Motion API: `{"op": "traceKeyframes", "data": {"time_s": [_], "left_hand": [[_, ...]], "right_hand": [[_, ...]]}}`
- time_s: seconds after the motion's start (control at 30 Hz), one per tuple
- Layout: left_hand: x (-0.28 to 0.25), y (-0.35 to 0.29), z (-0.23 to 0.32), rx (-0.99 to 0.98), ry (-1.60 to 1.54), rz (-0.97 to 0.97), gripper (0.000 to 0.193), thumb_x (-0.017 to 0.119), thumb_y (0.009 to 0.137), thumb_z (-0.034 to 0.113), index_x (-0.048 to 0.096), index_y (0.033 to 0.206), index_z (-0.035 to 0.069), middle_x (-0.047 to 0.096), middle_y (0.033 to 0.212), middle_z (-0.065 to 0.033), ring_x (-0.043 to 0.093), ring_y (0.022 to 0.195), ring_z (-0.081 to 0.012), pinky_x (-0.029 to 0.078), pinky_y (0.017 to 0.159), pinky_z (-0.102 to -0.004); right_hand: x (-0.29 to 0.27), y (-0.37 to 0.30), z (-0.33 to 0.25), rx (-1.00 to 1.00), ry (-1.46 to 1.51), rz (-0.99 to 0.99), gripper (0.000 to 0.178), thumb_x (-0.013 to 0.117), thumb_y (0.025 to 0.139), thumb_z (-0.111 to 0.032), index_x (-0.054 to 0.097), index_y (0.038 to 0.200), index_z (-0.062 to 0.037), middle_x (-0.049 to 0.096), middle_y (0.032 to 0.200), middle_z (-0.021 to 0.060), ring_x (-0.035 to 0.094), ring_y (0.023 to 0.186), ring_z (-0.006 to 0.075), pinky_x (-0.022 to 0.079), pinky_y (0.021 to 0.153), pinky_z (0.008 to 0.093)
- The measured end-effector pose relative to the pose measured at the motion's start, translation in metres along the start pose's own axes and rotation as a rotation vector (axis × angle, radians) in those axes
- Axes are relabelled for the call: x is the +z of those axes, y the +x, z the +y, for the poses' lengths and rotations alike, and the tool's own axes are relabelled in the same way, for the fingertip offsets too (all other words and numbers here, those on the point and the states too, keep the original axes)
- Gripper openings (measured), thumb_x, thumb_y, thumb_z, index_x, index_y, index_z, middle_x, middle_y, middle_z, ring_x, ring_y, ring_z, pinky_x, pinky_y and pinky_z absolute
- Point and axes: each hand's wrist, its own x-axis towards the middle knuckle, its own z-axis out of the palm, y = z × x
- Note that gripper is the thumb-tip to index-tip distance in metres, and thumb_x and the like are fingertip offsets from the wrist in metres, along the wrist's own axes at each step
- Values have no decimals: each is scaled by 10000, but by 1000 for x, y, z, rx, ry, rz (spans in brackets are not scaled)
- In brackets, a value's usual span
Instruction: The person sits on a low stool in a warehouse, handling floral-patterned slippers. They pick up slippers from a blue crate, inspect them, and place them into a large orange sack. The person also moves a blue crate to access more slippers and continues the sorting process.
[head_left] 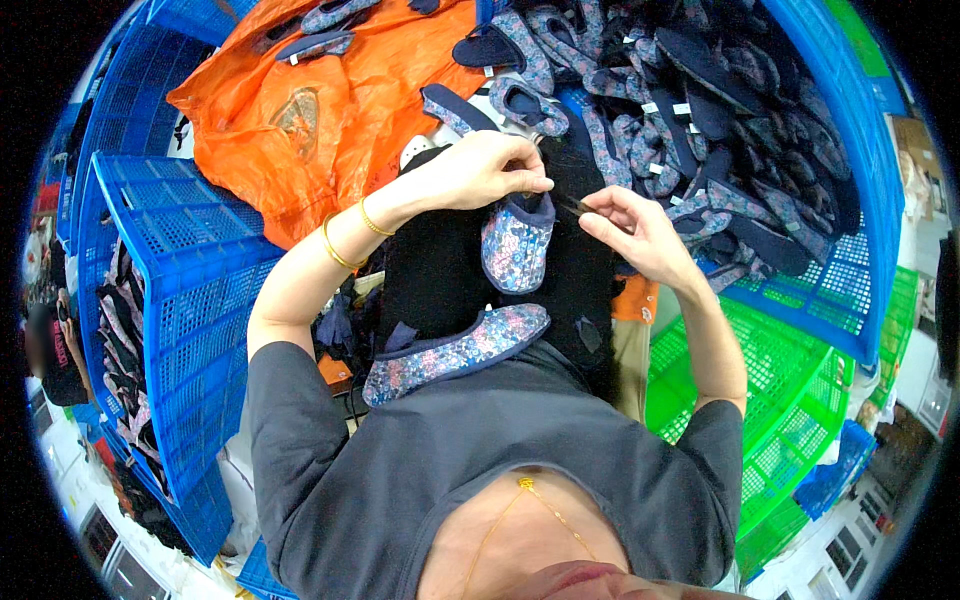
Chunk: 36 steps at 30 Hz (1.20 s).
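Note:
A floral blue-and-pink slipper (517, 248) with navy trim stands toe-down over my black-covered lap (430, 285). The fingers of my left hand (492, 170) are pinched at its opening. My right hand (632, 232), just right of the slipper, is closed on a thin dark pointed tool (572, 206); its exact kind is too small to make out. Closer to my body, a second floral slipper (460, 350) lies on its side across my lap, against my grey shirt.
Ahead on the right, a large blue plastic crate (850, 270) holds a heap of similar slippers (700, 140). An orange sheet (340, 120) with a few slippers spreads ahead left. Blue crates (205, 270) stand at my left, a green crate (770, 370) at my right.

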Motion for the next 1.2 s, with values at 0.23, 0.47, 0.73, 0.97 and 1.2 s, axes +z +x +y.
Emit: {"op": "traceKeyframes", "data": {"time_s": [0.23,0.47,0.73,0.97,1.2], "left_hand": [[2,-6,-17,-26,-284,76,217,661,884,240,642,914,26,648,786,-31,600,732,-134,480,674,-277],[14,-13,27,400,296,39,290,720,793,322,646,917,71,588,902,-72,562,906,-259,452,817,-357],[-12,-5,35,195,-38,218,157,688,839,192,663,855,37,653,807,-75,631,789,-198,489,713,-300],[23,-39,23,247,276,-55,467,751,764,365,609,979,-25,604,932,-161,568,941,-329,462,837,-393],[26,-51,-1,122,-120,83,388,744,810,292,623,1054,15,584,990,-86,535,962,-197,424,865,-316]], "right_hand": [[-17,16,-15,46,-35,-148,257,646,910,-194,602,1062,9,619,843,-8,551,754,27,455,664,201],[-17,-8,4,141,321,-50,251,641,915,-213,601,1071,-21,599,838,-32,508,700,17,401,583,185],[11,-36,23,102,528,68,255,611,937,-200,570,1136,-46,581,853,-44,471,673,9,362,551,165],[40,-39,26,-15,573,256,286,634,913,-114,544,1165,-13,606,989,8,556,907,62,458,792,207],[87,-16,19,-311,269,488,293,690,870,-114,567,1114,-10,626,900,10,561,770,53,460,680,197]]}}
